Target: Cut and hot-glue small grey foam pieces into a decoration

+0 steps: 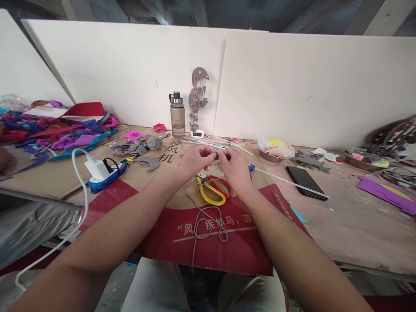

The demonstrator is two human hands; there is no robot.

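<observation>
On our counter (351, 225), scissors (214, 189) lie on cardboard (162, 236); we locate the bottle (177, 118) behind them, the charger (97, 167) left, the phone (305, 178) right.

One pair of scissors (202, 191), one bottle (177, 118), one phone (305, 182).

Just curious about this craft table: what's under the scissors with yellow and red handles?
Under the scissors lies printed cardboard, visible through their loops. Whatever the scissors themselves cover can't be seen.

The piece (217, 155) between the hands (195, 162) is too small and hidden to identify.
</observation>
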